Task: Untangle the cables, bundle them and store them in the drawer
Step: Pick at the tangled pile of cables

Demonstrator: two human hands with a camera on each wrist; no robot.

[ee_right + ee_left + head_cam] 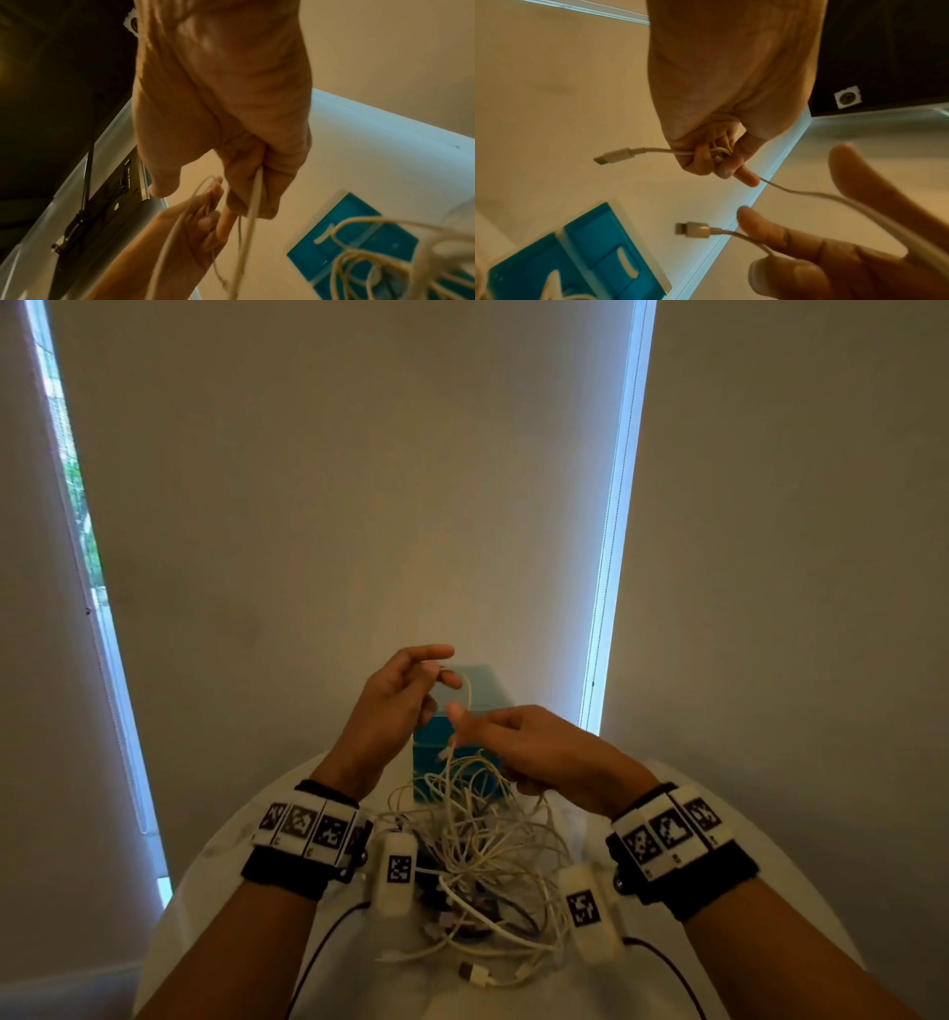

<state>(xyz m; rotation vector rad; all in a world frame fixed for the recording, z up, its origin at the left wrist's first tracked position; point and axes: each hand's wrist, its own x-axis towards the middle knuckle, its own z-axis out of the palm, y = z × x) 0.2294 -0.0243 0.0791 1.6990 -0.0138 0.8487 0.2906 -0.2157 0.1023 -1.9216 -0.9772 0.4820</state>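
Observation:
A tangle of white cables (482,855) lies on the round white table (770,891), in front of a small blue drawer box (477,690). Both hands are raised above the pile. My left hand (431,680) curls its fingers round one white cable (654,150), whose plug (613,156) sticks out past the fist. That cable arcs across to my right hand (462,726), which grips it between curled fingers (241,194). A second plug (693,229) juts out beside the right hand's fingers. The strands hang from the hands down into the pile.
The blue drawer box (598,253) shows a white slot handle on its front (354,233). Loose plugs (477,973) lie at the table's near edge. Closed blinds fill the wall behind. Black leads run from both wrist cameras.

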